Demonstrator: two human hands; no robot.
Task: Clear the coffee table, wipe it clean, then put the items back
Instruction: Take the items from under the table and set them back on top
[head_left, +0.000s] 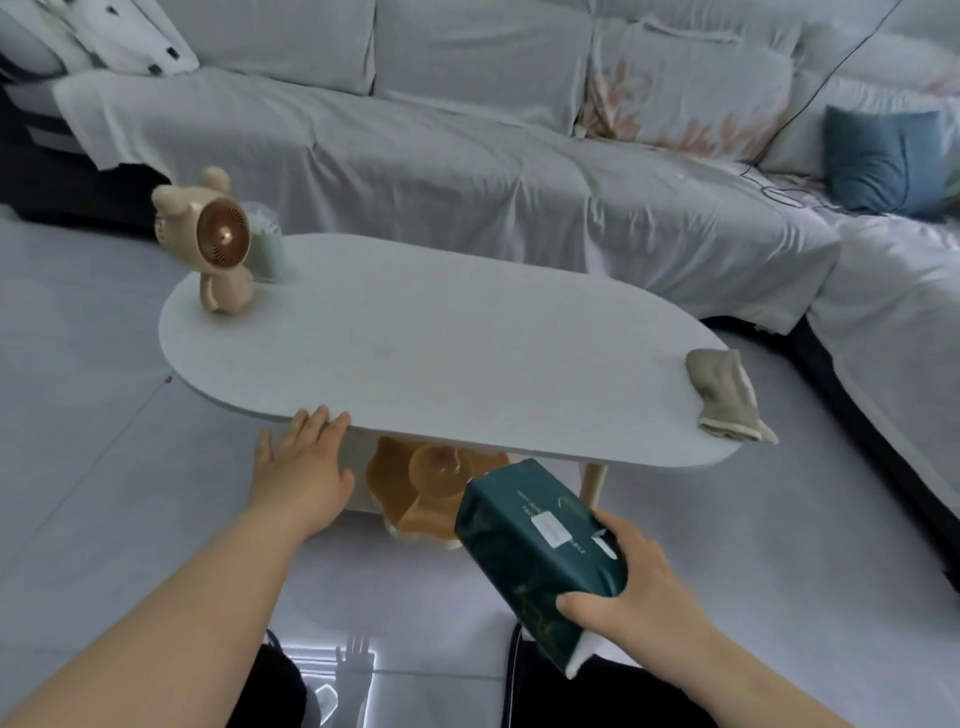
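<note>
The white oval coffee table (441, 353) fills the middle of the view. At its far left end stands a beige bear-shaped fan (215, 241), with a pale green cup (267, 254) just behind it. A folded beige cloth (727, 397) lies at the table's right end. My right hand (639, 587) grips a dark green tissue pack (540, 551), tilted, below and in front of the table's near edge. My left hand (304, 467) is open, its fingertips touching the near edge. An amber flower-shaped dish (426, 488) sits on the shelf beneath the tabletop.
A grey-covered L-shaped sofa (467, 171) wraps behind and to the right of the table, with a blue cushion (883, 161) and a black cable (810, 98) on it. A table leg (592, 486) shows near the tissue pack. Pale floor (83, 415) lies to the left.
</note>
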